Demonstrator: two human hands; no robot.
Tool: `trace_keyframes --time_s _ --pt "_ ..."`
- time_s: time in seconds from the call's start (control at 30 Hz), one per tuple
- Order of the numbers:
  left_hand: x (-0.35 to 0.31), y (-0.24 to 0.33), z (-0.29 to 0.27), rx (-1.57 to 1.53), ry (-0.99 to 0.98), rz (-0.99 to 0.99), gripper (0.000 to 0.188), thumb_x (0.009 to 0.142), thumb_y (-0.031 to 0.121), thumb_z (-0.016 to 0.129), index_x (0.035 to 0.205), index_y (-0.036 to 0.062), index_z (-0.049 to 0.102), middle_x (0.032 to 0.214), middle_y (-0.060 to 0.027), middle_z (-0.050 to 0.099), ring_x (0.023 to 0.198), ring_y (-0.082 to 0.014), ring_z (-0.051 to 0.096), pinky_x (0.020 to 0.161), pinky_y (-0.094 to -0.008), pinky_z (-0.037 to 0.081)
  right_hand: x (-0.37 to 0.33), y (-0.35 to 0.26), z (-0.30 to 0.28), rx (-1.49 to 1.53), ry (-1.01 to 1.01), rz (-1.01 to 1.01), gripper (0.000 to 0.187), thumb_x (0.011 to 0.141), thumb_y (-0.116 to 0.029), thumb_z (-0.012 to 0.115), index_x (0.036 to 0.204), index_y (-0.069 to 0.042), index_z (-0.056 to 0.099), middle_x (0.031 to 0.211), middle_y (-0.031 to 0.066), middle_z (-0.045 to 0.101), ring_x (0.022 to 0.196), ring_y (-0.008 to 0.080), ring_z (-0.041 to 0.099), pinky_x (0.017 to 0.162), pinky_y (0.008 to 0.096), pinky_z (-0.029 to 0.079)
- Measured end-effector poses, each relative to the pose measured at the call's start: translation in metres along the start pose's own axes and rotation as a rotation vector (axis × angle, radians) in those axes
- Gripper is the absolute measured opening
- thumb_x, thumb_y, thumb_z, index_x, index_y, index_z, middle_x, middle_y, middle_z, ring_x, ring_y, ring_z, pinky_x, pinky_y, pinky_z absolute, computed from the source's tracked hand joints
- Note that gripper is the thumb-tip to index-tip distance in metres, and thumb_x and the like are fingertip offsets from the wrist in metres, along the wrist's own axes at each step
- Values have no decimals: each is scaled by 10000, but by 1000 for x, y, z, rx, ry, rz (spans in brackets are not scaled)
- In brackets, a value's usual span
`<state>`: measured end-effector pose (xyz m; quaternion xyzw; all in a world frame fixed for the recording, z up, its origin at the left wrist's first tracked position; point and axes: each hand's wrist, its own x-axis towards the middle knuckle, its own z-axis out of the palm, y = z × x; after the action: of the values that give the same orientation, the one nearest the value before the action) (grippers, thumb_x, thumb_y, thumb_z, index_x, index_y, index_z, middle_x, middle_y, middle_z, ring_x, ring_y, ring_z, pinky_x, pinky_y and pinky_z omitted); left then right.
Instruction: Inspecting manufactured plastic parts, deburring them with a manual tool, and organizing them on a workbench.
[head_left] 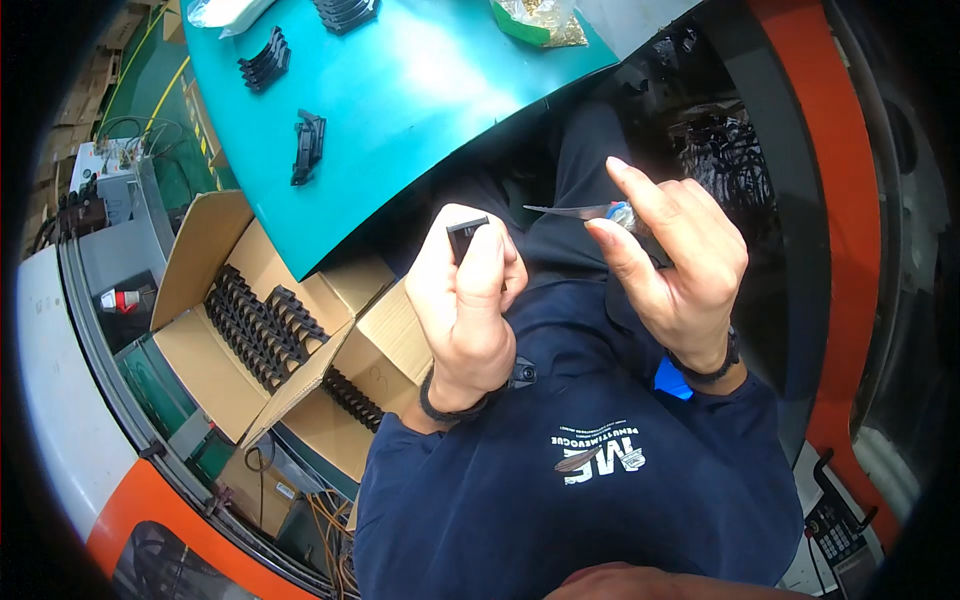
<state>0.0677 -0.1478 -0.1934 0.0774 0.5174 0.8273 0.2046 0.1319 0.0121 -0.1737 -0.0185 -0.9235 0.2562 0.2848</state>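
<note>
Nr tbl, hands hold 1 blade, 1 pc.

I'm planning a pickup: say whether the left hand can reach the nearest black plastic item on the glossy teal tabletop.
Probably yes: nothing visible stands between the left hand and that black plastic item, though the hand holds a black square-edged part.

Black keypad, orange machine frame

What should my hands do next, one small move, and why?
I'd probably bring the thin blade in your right hand closer to the black piece in your left hand, since its tip points toward that hand, yet a gap separates them.
</note>
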Motion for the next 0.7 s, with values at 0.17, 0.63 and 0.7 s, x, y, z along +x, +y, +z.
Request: trace_keyframes --time_s 0.17,0.63,0.7 --pt "0 1 -1 28 12 2 185 949 149 514 825 12 499 651 -4 467 522 -36 372 481 -194 286 3 -3 1 2 -39 -15 399 710 -154 810 1033 37 675 650 68 569 531 188 495 487 304 389" --pt "164 -82 -90 1165 199 385 344 910 327 579 793 3 587 722 -149 627 621 -283 589 615 -385 463 -25 8 -3 55 -56 344 278 771 -88 754 1014 20 676 686 115 586 604 242 532 562 334 413" --pt "197 -95 -107 1284 200 436 359 887 349 589 826 -3 621 787 -195 650 723 -363 622 693 -436 487 -31 7 -2 72 -44 398 250 785 -89 742 1003 17 680 691 130 581 607 238 544 574 333 426"
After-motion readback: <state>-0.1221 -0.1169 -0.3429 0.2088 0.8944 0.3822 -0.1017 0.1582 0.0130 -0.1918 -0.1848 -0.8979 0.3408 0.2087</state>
